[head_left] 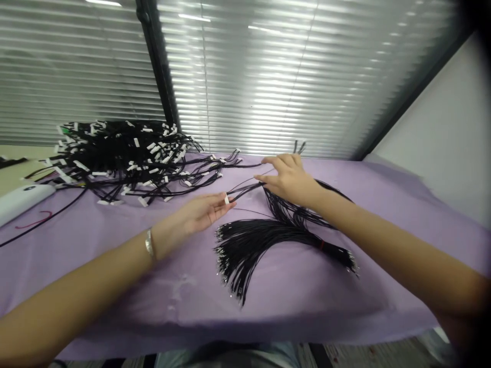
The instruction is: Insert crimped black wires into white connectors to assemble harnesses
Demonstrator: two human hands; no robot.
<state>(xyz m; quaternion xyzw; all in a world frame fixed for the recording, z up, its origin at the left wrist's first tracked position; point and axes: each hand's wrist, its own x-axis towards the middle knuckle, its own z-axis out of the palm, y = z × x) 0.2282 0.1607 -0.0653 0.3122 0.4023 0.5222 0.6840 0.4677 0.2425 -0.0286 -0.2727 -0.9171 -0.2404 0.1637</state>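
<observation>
My left hand point(209, 210) pinches a small white connector point(226, 199) between thumb and fingertips. Thin black wires point(245, 191) run from that connector toward my right hand point(287, 176). The right hand is over the wires, its thumb and index finger stretched apart. Its other fingers are partly hidden. Below the hands lies a bundle of black wires point(264, 237) with shiny metal ends fanned out at the left. A red tie point(322, 245) binds it near its right end. More loose black wires point(282, 207) curve beneath the right hand.
A large tangled pile of black cables with white connectors point(115, 153) lies at the back left. Beside it are a white device point(28, 199) and a thin red strand point(36, 221). A purple cloth point(153, 301) covers the table. Window blinds point(249, 76) rise behind it.
</observation>
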